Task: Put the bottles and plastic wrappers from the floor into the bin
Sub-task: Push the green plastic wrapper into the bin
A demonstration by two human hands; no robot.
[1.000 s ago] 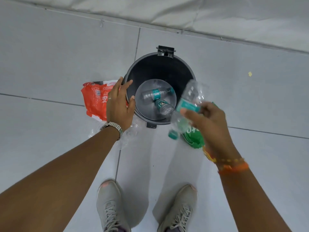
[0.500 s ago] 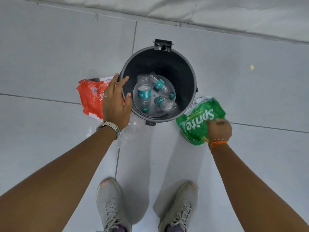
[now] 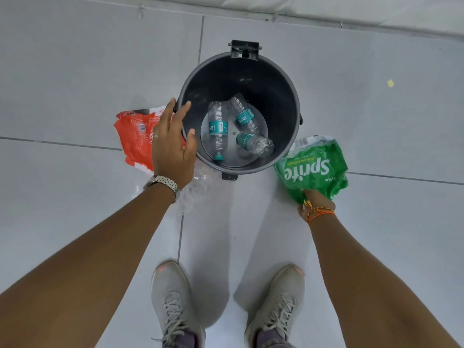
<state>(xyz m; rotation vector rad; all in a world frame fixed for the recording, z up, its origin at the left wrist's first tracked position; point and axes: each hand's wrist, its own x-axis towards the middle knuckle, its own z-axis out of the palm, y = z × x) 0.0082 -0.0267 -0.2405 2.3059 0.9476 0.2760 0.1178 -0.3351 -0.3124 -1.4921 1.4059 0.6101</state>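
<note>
A dark grey bin (image 3: pixel 281 91) stands on the tiled floor, with three clear bottles (image 3: pixel 218 129) with teal labels lying at its bottom. My left hand (image 3: pixel 173 144) hovers by the bin's left rim, fingers apart, holding nothing. Under and left of it lies an orange wrapper (image 3: pixel 135 139), and a clear crumpled wrapper (image 3: pixel 198 184) lies by my left wrist. Right of the bin, a green Sprite wrapper (image 3: pixel 313 169) rests on the floor. My right hand (image 3: pixel 313 203) grips its near edge; the fingers are mostly hidden under the plastic.
My two feet in light sneakers (image 3: pixel 175 305) stand just behind the bin. A white wall base (image 3: pixel 351 11) runs along the far edge. A small yellow scrap (image 3: pixel 390 83) lies on the tiles at the far right.
My right hand dropped the third bottle into the bin, then went down to the green Sprite wrapper and closed on its near edge. My left hand stayed by the rim.
</note>
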